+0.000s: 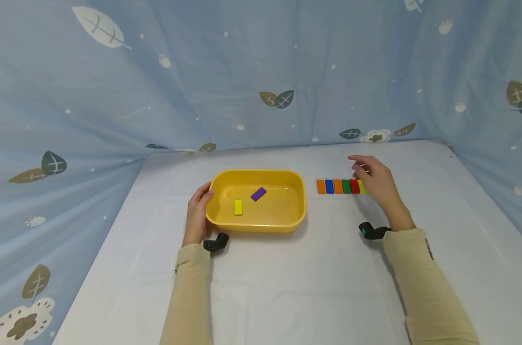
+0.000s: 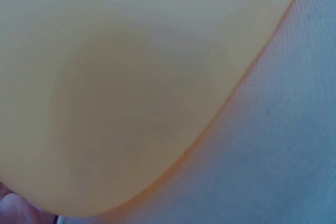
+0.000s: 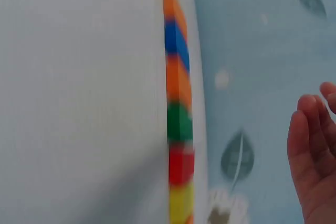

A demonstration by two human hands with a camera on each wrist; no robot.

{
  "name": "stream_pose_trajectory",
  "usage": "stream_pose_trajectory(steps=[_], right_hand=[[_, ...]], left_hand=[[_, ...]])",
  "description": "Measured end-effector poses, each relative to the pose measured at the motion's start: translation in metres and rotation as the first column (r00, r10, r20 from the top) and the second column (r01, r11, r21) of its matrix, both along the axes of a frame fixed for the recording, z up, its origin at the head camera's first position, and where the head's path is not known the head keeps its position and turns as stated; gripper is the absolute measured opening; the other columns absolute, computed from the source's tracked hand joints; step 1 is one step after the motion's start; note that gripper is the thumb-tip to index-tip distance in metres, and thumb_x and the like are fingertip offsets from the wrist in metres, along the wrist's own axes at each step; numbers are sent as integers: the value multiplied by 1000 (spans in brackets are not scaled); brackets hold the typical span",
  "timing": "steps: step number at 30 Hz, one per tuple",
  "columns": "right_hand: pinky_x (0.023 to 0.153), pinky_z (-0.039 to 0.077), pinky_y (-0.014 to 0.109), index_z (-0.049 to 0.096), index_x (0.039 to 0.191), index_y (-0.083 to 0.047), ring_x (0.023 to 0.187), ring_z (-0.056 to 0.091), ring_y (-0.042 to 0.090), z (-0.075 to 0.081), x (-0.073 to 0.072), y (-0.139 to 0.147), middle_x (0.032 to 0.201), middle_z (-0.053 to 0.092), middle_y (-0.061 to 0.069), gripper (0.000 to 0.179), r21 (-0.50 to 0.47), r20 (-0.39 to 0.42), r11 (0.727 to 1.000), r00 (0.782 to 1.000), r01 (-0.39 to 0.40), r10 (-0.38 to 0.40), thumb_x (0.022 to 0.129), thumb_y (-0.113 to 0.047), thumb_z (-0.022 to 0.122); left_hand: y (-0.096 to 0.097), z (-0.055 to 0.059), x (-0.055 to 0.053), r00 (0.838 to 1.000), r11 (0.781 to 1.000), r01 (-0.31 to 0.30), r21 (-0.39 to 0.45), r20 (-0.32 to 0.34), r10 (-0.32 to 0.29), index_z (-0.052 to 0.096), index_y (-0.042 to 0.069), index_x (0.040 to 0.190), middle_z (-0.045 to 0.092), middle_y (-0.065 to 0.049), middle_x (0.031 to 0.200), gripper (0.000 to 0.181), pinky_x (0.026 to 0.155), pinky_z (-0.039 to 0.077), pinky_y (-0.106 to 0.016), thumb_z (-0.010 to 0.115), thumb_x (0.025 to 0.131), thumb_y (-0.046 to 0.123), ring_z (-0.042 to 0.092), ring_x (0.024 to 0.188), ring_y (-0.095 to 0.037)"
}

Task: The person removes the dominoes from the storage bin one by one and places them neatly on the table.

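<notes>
A yellow plastic basin (image 1: 282,208) stands on the white-covered table. My left hand (image 1: 195,215) grips it by its left side. Inside lie a yellow block (image 1: 238,207) and a purple block (image 1: 258,194), apart from each other. Right of the basin runs a straight row of small blocks, from an orange block (image 1: 321,187) through blue, orange, green (image 1: 346,186) and red (image 1: 354,186) to yellow (image 1: 362,187). Over the row's right end hovers my right hand (image 1: 379,184), fingers loosely bent, holding nothing. It partly covers the yellow one, and an orange bit shows beyond that in the right wrist view.
A blue curtain (image 1: 243,72) with printed leaves hangs behind the table and along its sides. White cloth (image 1: 295,287) covers the tabletop. In the left wrist view, the basin's wall (image 2: 131,103) fills most of the picture.
</notes>
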State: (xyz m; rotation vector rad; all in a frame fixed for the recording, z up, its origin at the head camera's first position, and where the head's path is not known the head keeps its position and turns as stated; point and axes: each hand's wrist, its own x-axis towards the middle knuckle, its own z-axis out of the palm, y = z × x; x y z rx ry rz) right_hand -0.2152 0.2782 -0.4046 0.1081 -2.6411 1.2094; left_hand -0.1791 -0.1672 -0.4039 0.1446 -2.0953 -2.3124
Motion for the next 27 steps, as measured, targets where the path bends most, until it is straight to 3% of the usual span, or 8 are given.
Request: stream_pose_trajectory(steps=[1,4,9,13,18,21,27], right_hand=[[68,49,42,51,126,-21,85,52,21,11,6,-14,105,52,9,34,-5,-14,999,999,-32,31,94,-30,42],[77,48,41,54,122,-16,86,53,19,24,15,-43,100,54,6,30,20,-54,993,992,-115,116,94,-21,43],[74,51,33,57,117,-18,84,53,11,29,23,-76,98,54,-3,28,68,-68,976,975,-208,212,92,-14,46],[74,51,30,57,117,-15,85,55,11,31,33,-101,99,56,-2,28,90,-75,941,940,-326,333,90,-11,51],[72,50,28,57,116,-9,84,56,11,32,39,-130,98,57,1,28,143,-94,878,877,-457,472,89,-8,53],[68,49,27,57,115,-9,79,55,11,31,40,-144,94,58,1,27,198,-105,850,851,-489,514,89,-10,53],[66,47,22,59,114,-14,78,52,8,26,44,-171,92,57,-5,27,284,-79,830,850,-481,520,89,-12,54]], left_hand=[[0,0,0,1000,1000,-3,-3,3,3,43,10,131,41,-5,133,40,100,34,-32,44,94,23,41,119,-23],[0,0,0,1000,1000,-12,-1,4,12,44,10,131,42,-5,132,40,99,35,-32,45,93,23,41,118,-23],[2,-1,-1,1000,1000,-7,5,-3,7,44,9,131,42,-5,133,40,100,34,-33,45,93,22,41,119,-23],[3,-2,-3,1000,1000,-16,-1,3,16,45,11,130,43,-3,131,38,99,34,-32,46,93,22,42,118,-21],[0,-3,-3,1000,1000,-25,2,-13,25,46,11,129,44,-3,130,38,99,35,-32,47,93,21,43,117,-21],[-1,-5,-4,999,1000,-25,8,-28,25,47,11,128,45,-4,129,37,98,36,-33,47,92,22,44,116,-21],[-4,-17,-10,999,999,-38,8,-29,38,50,14,126,46,-1,128,37,98,36,-31,50,91,26,44,115,-18]])
